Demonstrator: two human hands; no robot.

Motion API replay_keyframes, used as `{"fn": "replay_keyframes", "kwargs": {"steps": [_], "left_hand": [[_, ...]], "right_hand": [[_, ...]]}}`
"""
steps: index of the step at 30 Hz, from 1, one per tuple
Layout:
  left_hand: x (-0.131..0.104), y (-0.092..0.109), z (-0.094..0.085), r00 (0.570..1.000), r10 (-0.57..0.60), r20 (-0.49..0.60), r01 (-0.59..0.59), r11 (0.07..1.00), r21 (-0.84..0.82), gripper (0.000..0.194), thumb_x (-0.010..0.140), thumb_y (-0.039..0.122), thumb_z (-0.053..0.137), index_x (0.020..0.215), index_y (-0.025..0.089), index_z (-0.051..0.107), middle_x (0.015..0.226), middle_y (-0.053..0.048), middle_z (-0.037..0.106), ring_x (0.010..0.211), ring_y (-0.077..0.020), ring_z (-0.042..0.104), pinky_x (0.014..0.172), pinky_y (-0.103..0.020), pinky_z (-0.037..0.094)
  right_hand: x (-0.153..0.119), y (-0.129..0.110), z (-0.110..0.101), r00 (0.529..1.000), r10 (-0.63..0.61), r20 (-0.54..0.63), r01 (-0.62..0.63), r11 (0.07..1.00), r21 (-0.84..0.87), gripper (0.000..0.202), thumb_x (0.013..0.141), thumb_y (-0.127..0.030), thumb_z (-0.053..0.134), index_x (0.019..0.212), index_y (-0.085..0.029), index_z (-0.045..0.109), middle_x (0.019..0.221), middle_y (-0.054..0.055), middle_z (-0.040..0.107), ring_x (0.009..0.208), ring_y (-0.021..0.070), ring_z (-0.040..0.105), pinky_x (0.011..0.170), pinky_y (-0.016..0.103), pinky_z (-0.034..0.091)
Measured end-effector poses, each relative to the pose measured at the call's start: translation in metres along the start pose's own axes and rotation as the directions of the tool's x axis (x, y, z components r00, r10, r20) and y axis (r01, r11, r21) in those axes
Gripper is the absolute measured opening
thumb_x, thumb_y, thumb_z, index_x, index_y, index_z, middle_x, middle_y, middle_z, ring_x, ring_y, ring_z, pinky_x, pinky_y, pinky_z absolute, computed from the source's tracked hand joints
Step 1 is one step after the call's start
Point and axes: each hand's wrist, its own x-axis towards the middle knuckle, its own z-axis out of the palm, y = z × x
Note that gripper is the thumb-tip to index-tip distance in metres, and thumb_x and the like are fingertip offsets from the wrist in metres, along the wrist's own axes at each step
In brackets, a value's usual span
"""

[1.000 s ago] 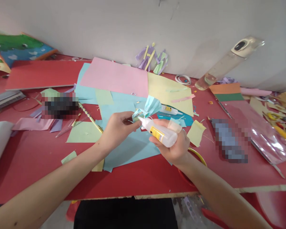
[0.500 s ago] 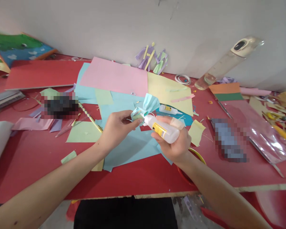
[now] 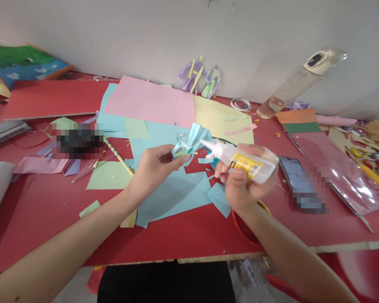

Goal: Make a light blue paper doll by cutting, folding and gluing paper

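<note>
Pinched between the thumb and fingers of my left hand [image 3: 156,164] is a small folded light-blue paper figure [image 3: 198,136], its pleated part fanning up to the right. My right hand [image 3: 248,181] grips a clear glue bottle [image 3: 251,163] with a yellow label. The bottle's white nozzle points left toward the paper and stands a little apart from it. Beneath both hands lie light-blue paper sheets [image 3: 173,195] and loose cut scraps. A red and yellow ring-shaped thing [image 3: 240,227] is partly hidden under my right forearm.
Pink paper [image 3: 154,99] and yellow paper [image 3: 222,120] lie toward the wall. Paper figures [image 3: 192,75] lean there, near a clear bottle [image 3: 287,88]. A phone [image 3: 298,181] and plastic folder [image 3: 356,168] are at right. A striped pencil [image 3: 118,155] lies at left on the red table [image 3: 183,244].
My right hand has drawn the glue bottle away to the right, so its nozzle has left the paper figure. My left hand stays in place, still holding the figure.
</note>
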Motion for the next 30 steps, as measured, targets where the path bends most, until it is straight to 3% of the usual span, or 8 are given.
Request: {"fn": "replay_keyframes", "kwargs": {"steps": [5, 9, 12, 18, 20, 23, 26, 30], "left_hand": [[0.0, 0.0, 0.0, 0.999, -0.029, 0.028, 0.03, 0.999, -0.03, 0.027, 0.081, 0.037, 0.07, 0.067, 0.018, 0.058, 0.057, 0.005, 0.037, 0.054, -0.0088, 0.031, 0.049, -0.026, 0.023], [0.001, -0.002, 0.002, 0.998, -0.049, 0.034, 0.053, 0.989, -0.136, 0.016, 0.08, 0.033, 0.072, 0.083, 0.019, 0.066, 0.067, 0.002, 0.054, 0.06, -0.0106, 0.046, 0.056, -0.026, 0.034], [0.001, -0.002, 0.003, 0.998, -0.04, 0.047, 0.049, 0.979, -0.195, 0.016, 0.08, 0.031, 0.073, 0.088, 0.019, 0.067, 0.075, 0.0, 0.062, 0.066, -0.0124, 0.054, 0.061, -0.026, 0.041], [0.0, 0.0, 0.004, 0.995, -0.004, 0.101, 0.03, 0.967, -0.255, 0.016, 0.078, 0.025, 0.075, 0.091, 0.019, 0.067, 0.081, 0.0, 0.069, 0.072, -0.0132, 0.062, 0.064, -0.024, 0.046], [0.0, 0.0, 0.004, 0.993, -0.003, 0.118, 0.033, 0.966, -0.256, 0.016, 0.078, 0.024, 0.075, 0.092, 0.019, 0.068, 0.082, 0.0, 0.07, 0.073, -0.0133, 0.063, 0.065, -0.024, 0.047], [-0.001, 0.0, 0.004, 0.994, -0.001, 0.114, 0.026, 0.976, -0.217, 0.016, 0.079, 0.025, 0.073, 0.093, 0.019, 0.067, 0.082, 0.0, 0.068, 0.073, -0.0136, 0.061, 0.066, -0.025, 0.046], [0.0, -0.001, 0.002, 0.997, 0.011, 0.072, 0.001, 0.986, -0.167, 0.013, 0.082, 0.027, 0.07, 0.091, 0.019, 0.065, 0.08, 0.0, 0.064, 0.071, -0.0135, 0.057, 0.065, -0.026, 0.044], [0.0, -0.002, -0.001, 0.999, 0.044, -0.027, -0.047, 0.994, -0.1, 0.011, 0.083, 0.028, 0.068, 0.089, 0.021, 0.063, 0.075, 0.001, 0.057, 0.066, -0.0123, 0.05, 0.06, -0.025, 0.039]], "right_hand": [[0.013, 0.0, 0.008, 0.99, 0.035, -0.135, -0.001, 0.97, 0.244, 0.034, 0.09, -0.031, 0.064, 0.122, -0.037, 0.054, 0.075, -0.004, 0.055, 0.048, 0.0095, 0.053, 0.038, 0.023, 0.046], [0.018, 0.003, 0.01, 0.983, 0.101, -0.152, -0.075, 0.984, 0.164, 0.037, 0.086, -0.023, 0.068, 0.118, -0.037, 0.054, 0.087, -0.002, 0.059, 0.074, 0.0146, 0.064, 0.067, 0.033, 0.059], [0.018, 0.006, 0.009, 0.976, 0.208, -0.063, -0.192, 0.962, 0.194, 0.051, 0.079, -0.019, 0.075, 0.12, -0.037, 0.051, 0.103, 0.0, 0.061, 0.099, 0.0181, 0.065, 0.086, 0.038, 0.058], [0.016, 0.007, 0.009, 0.914, 0.384, 0.132, -0.406, 0.867, 0.289, 0.065, 0.076, -0.025, 0.079, 0.126, -0.039, 0.041, 0.119, 0.003, 0.06, 0.121, 0.0217, 0.058, 0.085, 0.039, 0.058], [0.016, 0.007, 0.011, 0.921, 0.373, 0.108, -0.388, 0.881, 0.272, 0.06, 0.077, -0.027, 0.078, 0.124, -0.037, 0.042, 0.116, 0.002, 0.062, 0.119, 0.0217, 0.059, 0.086, 0.04, 0.058], [0.018, 0.007, 0.01, 0.96, 0.254, -0.117, -0.232, 0.956, 0.178, 0.036, 0.086, -0.03, 0.069, 0.116, -0.035, 0.049, 0.098, -0.001, 0.064, 0.096, 0.0182, 0.068, 0.086, 0.041, 0.057], [0.016, 0.007, 0.005, 0.954, 0.079, -0.29, -0.06, 0.995, 0.075, 0.024, 0.089, -0.036, 0.065, 0.111, -0.032, 0.056, 0.085, -0.002, 0.062, 0.062, 0.0128, 0.064, 0.065, 0.033, 0.058], [0.008, 0.002, -0.001, 0.987, -0.002, -0.16, -0.007, 0.999, -0.053, 0.028, 0.086, -0.048, 0.065, 0.108, -0.03, 0.062, 0.087, 0.003, 0.068, 0.055, 0.0158, 0.063, 0.05, 0.033, 0.055]]}}
